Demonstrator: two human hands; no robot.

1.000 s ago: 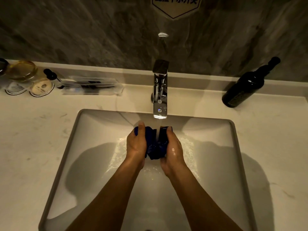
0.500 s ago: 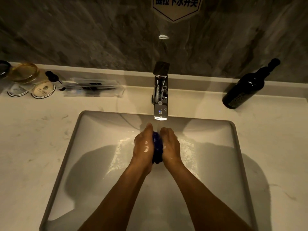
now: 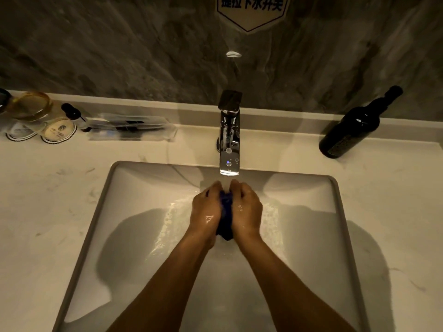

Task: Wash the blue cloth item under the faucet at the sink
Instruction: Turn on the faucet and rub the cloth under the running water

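The left hand [image 3: 206, 213] and right hand [image 3: 247, 210] press together on the blue cloth [image 3: 226, 218], squeezing it between them. The cloth sits over the sink [image 3: 100, 226], right under the faucet [image 3: 229, 140].

Two bare forearms are reaching in from the near edge, with no sleeves, watch or rings showing. The left hand [image 3: 206, 213] and the right hand [image 3: 247, 209] are glistening with water droplets, small highlights catching on their backs and near the knuckles.
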